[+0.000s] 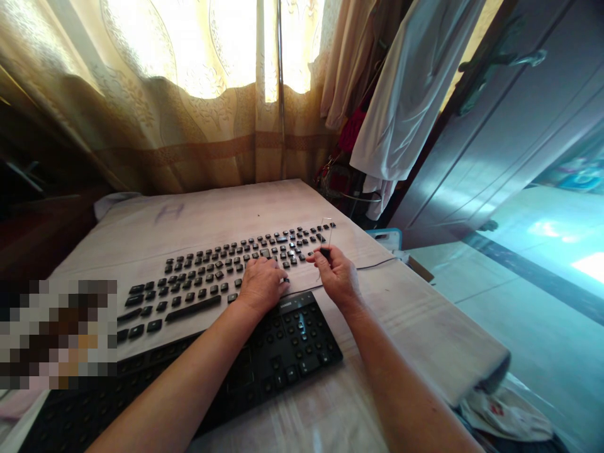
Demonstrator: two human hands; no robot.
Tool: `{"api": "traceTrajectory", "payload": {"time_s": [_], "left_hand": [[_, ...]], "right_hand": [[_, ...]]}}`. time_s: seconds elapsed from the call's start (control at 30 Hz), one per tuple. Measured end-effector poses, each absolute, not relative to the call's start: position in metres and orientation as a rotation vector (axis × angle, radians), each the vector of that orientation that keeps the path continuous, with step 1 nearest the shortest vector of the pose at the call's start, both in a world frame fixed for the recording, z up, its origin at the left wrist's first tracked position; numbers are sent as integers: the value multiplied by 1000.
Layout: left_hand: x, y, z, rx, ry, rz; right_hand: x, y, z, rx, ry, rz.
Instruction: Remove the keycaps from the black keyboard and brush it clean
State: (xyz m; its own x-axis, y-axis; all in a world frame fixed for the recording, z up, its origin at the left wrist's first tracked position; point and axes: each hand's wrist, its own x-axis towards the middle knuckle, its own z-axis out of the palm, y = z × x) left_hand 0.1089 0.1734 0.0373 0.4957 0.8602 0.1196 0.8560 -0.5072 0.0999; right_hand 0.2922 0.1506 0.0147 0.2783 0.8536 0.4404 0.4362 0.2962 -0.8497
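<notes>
A black keyboard [283,352] lies at a slant in front of me, its key posts bare over much of the right part. Beyond it, black keycaps [210,277] are laid out in rows on the cloth. My left hand [261,281] rests low over the right part of these rows, fingers curled, with a small black keycap [285,280] at its fingertips. In my right hand [337,274] is a wire keycap puller [325,252], pinched by its black handle; the wire loop points up and away, with nothing visible in it.
A pale cloth [406,340] covers the bed-like surface, whose right edge drops to a tiled floor [476,283]. A thin black cable [375,264] runs off right. Curtains [189,138], hanging clothes [401,113] and a door [495,126] stand behind. A blurred patch hides the left.
</notes>
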Motion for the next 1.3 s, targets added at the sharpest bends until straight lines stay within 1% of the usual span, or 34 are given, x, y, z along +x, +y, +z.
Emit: {"api": "traceTrajectory", "payload": {"time_s": [0.2, 0.4, 0.57, 0.87, 1.17, 1.3], "left_hand": [[104, 172, 37, 2701, 1573, 236], [105, 173, 38, 2713, 1585, 215], [106, 172, 35, 2697, 1606, 194], [108, 172, 30, 2649, 1617, 227], [105, 172, 34, 2667, 1597, 355], [92, 161, 38, 2684, 1579, 471]], "right_hand": [[294, 153, 10, -1342, -1312, 382], [294, 153, 14, -1233, -1352, 325], [294, 151, 16, -1278, -1286, 498], [292, 152, 18, -1170, -1209, 703], [292, 150, 22, -1111, -1151, 953], [290, 148, 23, -1069, -1194, 1001]]}}
